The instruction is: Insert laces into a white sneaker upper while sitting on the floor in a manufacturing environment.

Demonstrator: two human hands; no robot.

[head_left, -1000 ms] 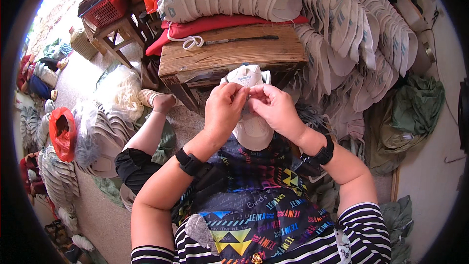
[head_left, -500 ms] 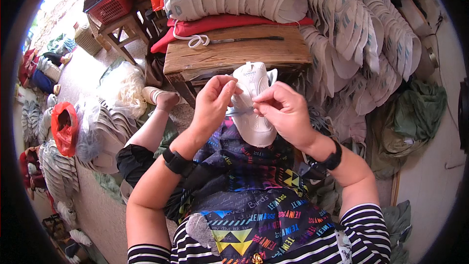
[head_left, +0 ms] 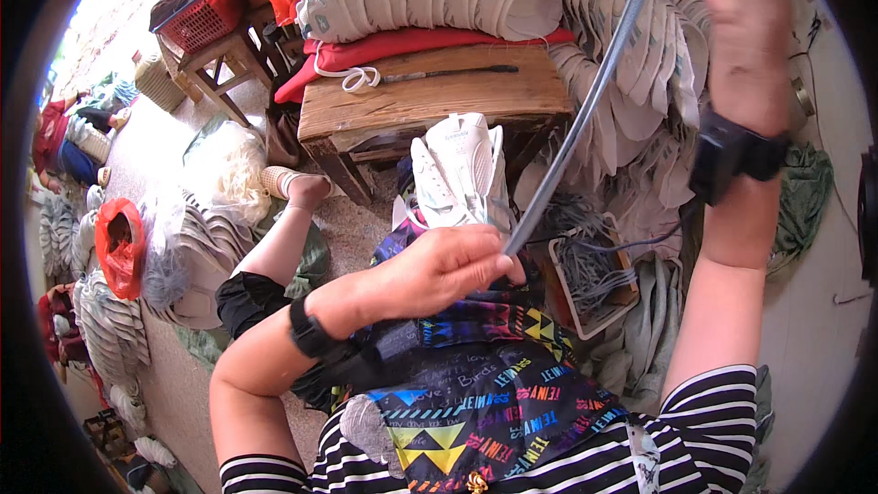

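Note:
A white shoe upper point(head_left: 457, 174) rests at my lap, just in front of the wooden bench, its lower part hidden behind my left hand point(head_left: 439, 270). That hand is closed, with the fingertips pinched at the lower end of a flat grey shoelace point(head_left: 585, 119). From there the lace runs straight up to the right and leaves the picture at the top edge. My right hand point(head_left: 745, 18) is raised high at the upper right, smeared by motion. Its fingertips are cut off by the top edge, so its grip on the lace does not show.
A wooden bench point(head_left: 430, 96) carries a thin dark tool point(head_left: 448, 75), a white cord loop point(head_left: 360, 80) and a row of nested uppers point(head_left: 430, 0). More uppers point(head_left: 631, 46) hang at right. A tray point(head_left: 599, 320) of grey laces sits by my right side.
My right hand has swung up and right from the shoe upper, and the long grey lace now stretches upward. My left hand has moved down and right, over the upper's lower part.

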